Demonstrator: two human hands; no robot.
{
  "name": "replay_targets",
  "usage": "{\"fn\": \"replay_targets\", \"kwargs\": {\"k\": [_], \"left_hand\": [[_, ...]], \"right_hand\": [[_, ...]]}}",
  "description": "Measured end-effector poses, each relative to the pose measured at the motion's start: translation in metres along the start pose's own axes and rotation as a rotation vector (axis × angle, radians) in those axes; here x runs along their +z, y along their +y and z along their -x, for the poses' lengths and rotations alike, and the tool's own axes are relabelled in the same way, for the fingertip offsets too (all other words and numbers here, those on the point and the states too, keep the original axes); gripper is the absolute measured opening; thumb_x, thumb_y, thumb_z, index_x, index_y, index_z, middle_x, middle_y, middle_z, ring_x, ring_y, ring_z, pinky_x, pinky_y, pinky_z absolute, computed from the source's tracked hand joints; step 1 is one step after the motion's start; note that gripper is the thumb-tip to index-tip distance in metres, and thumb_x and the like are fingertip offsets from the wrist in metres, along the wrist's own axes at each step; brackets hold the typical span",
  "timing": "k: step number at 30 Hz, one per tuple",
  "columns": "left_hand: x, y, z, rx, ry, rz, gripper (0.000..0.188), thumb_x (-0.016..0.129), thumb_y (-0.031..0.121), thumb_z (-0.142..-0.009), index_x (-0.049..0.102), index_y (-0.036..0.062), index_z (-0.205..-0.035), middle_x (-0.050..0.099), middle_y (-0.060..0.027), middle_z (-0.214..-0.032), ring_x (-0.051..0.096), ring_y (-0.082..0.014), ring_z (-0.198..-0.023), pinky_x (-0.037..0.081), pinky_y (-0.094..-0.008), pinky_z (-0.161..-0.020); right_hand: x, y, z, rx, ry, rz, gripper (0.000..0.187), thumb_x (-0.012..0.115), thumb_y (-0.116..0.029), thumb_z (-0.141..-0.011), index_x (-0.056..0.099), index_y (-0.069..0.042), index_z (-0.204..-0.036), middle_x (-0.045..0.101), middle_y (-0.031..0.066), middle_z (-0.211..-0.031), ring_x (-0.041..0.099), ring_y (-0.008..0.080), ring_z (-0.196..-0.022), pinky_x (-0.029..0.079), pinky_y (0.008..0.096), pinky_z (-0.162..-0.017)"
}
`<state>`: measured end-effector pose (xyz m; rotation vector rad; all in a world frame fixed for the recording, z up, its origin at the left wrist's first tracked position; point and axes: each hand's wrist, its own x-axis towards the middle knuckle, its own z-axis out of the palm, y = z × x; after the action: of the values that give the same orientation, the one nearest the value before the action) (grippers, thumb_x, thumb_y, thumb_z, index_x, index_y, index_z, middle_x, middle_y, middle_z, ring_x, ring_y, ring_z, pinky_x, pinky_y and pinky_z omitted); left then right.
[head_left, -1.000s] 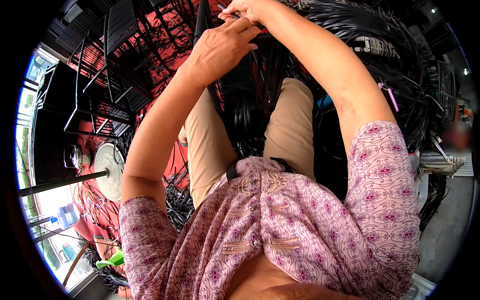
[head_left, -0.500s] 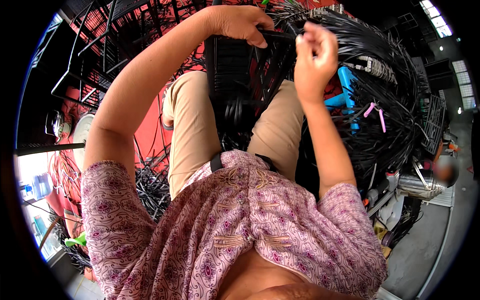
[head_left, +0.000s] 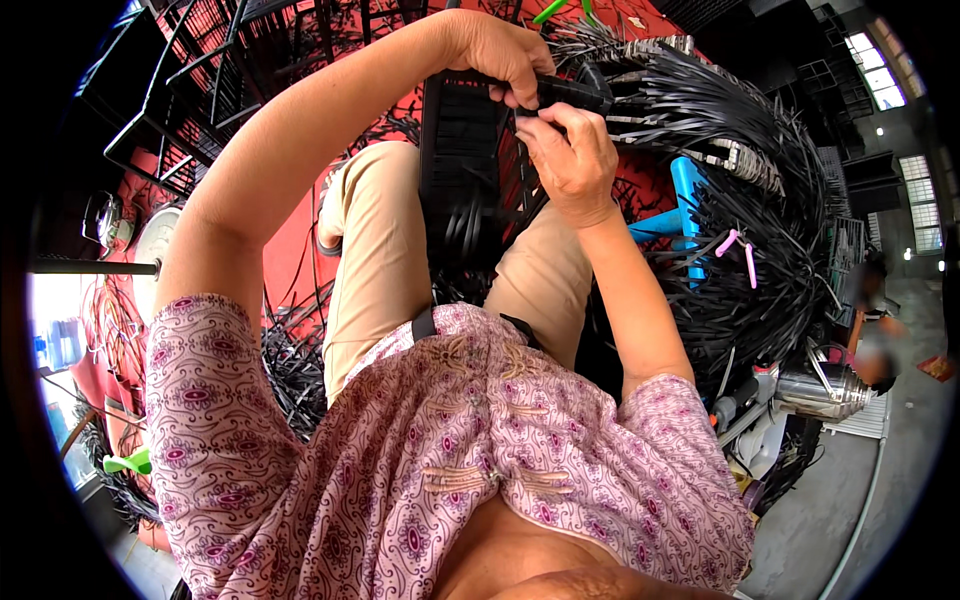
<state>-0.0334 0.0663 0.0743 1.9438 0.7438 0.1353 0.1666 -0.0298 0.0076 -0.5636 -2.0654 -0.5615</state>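
Between my knees stands a black frame (head_left: 432,140) with flat black strips woven across it. My left hand (head_left: 500,58) reaches over its far edge, fingers curled closed around the upper bar. Close beside it my right hand (head_left: 572,165) pinches a short bit of black strip (head_left: 526,112) between thumb and fingertips, against that same edge. The two hands' fingertips nearly meet. Black on black hides how the strip runs at the bar. Loose strip ends (head_left: 465,218) hang lower on the frame's near part.
A large heap of black strips (head_left: 770,230) lies at the right, with a blue tubular piece (head_left: 686,205) and a pink tie (head_left: 750,262). Black metal frames (head_left: 200,100) stand far left. Scraps litter the red floor (head_left: 300,240). A metal flask (head_left: 820,388) is at the right.
My right hand has come left and down from above the heap to the frame's edge, its fingers now pinching beside my left hand. The left hand stays at the bar.
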Motion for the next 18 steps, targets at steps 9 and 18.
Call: {"fn": "replay_targets", "kwargs": {"k": [9,18], "left_hand": [[-0.002,-0.002,-0.005,-0.081,-0.036,0.046,0.015,0.073,0.015,-0.083,0.07,0.0032,-0.091,0.065,0.0019,-0.074,0.063,-0.0079,-0.066,0.049,-0.0241,-0.057],[-0.003,-0.002,-0.001,-0.089,-0.038,0.094,0.016,0.072,0.013,-0.082,0.071,0.0042,-0.096,0.067,0.0025,-0.077,0.063,-0.0071,-0.068,0.05,-0.0235,-0.058]], "right_hand": [[-0.015,-0.02,0.024,0.183,-0.156,-0.025,0.049,0.078,0.005,-0.073,0.068,-0.008,-0.119,0.058,0.0098,-0.114,0.06,0.028,-0.095,0.053,0.0371,-0.08],[-0.009,-0.017,0.002,0.105,-0.044,-0.058,0.03,0.083,-0.003,-0.076,0.075,-0.013,-0.103,0.062,0.0065,-0.106,0.061,0.0246,-0.09,0.053,0.0358,-0.073]]}}
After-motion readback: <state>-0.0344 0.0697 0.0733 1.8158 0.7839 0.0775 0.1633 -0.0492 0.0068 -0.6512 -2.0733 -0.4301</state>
